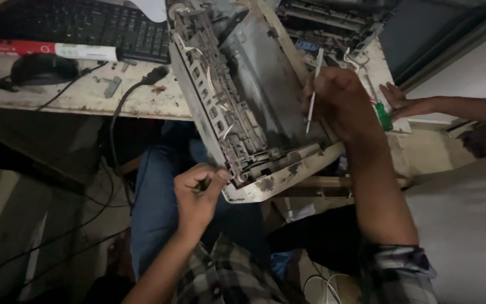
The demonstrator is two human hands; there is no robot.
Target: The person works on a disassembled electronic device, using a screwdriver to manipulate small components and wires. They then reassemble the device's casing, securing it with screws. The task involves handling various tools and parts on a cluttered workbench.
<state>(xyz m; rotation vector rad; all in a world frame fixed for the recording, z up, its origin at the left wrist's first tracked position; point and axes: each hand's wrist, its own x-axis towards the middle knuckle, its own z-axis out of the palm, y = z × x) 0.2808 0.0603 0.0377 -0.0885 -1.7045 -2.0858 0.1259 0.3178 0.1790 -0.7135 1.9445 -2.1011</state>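
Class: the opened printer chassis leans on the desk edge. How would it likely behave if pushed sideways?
The printer chassis is tilted, so it would probably slide or tip. The left hand and right hand seem to steady it. Its loose wires look fragile.

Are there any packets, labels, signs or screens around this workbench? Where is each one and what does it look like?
Long tube-like package: lies on the bench at the upper left, in front of the black keyboard; red at one end, white with green marks at the other.
Small blue label: on the opened machine's upper part; too small to tell more.
No screens or signs show.
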